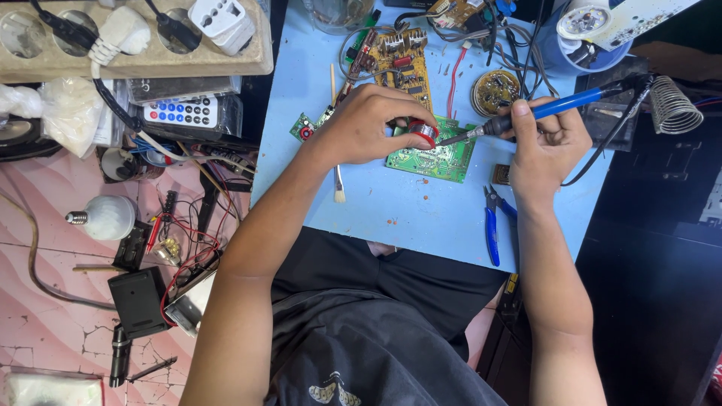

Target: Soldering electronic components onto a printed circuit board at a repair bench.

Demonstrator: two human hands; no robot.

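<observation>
A green circuit board [444, 159] lies flat on the light blue table [391, 210]. My left hand [368, 124] rests on the board's left end and pinches a small round red-rimmed tin [423, 132]. My right hand [545, 143] grips a soldering iron with a blue handle [560, 105]; its metal tip [451, 139] points left and touches the tin. The iron's black cord runs off to the right.
A yellow circuit board [404, 68], a round board [495, 92], wires and a small brush [338, 184] lie on the table. Blue-handled cutters [492, 225] sit near the front edge. A coiled iron stand [671, 105] is at right. A power strip, remote, bulb and loose parts crowd the left.
</observation>
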